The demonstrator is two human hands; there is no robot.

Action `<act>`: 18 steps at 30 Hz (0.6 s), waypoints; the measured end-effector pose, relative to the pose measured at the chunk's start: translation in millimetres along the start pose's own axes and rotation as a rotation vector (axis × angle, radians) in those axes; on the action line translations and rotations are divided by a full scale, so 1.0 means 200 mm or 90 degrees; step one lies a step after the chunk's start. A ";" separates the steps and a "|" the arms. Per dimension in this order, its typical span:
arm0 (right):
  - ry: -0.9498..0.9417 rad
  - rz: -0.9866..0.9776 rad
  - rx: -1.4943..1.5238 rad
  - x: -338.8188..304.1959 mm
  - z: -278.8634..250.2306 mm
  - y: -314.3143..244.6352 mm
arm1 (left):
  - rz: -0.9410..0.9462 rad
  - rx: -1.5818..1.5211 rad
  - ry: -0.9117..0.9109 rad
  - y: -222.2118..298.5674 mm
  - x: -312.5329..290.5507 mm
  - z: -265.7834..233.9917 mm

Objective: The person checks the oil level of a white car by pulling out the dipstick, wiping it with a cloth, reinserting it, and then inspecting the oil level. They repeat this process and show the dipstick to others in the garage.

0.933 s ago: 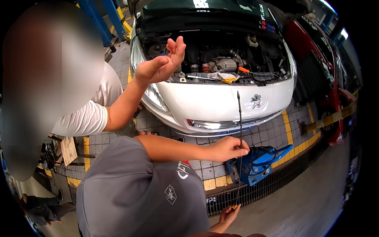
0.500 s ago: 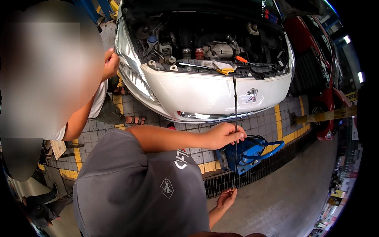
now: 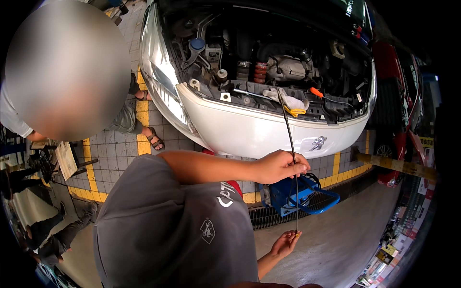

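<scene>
The white car (image 3: pixel 240 133) presents an uncovered engine bay. A blue unit (image 3: pixel 283 195) sits on the floor below the left hand's level in the view. The thin dark rod (image 3: pixel 289 128) spans both hands, its far tip appearing over the bay's front edge; contact cannot be confirmed. The left hand (image 3: pixel 277 168) pinches the shaft between thumb and fingers; the right hand (image 3: pixel 284 244) pinches its yellow near end. In this inspector's judgement, good handling calls for light left-hand support, right-hand control, no bending, and a tip clear of the pale glove (image 3: pixel 295 102) and orange-handled tool (image 3: pixel 316 92).
</scene>
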State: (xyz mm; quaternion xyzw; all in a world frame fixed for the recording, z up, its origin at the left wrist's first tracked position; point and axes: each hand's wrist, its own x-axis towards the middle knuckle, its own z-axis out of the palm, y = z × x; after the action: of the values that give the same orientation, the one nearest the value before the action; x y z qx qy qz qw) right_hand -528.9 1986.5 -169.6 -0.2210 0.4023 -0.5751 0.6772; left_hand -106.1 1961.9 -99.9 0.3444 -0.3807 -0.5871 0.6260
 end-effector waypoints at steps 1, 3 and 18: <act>-0.006 -0.003 -0.008 0.03 0.06 0.01 | 0.008 0.001 0.006 0.02 0.00 -0.05; -0.032 0.011 -0.010 0.09 0.15 0.03 | 0.003 0.008 0.016 0.06 0.01 -0.13; -0.063 0.158 -0.135 0.83 0.55 0.20 | -0.014 0.164 0.170 0.09 -0.04 -0.57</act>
State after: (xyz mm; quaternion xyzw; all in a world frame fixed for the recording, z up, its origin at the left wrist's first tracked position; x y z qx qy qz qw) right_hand -414.0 1819.4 -184.3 -0.2675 0.4513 -0.4298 0.7349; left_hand 1.7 1969.5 -138.6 0.5006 -0.3626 -0.4892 0.6153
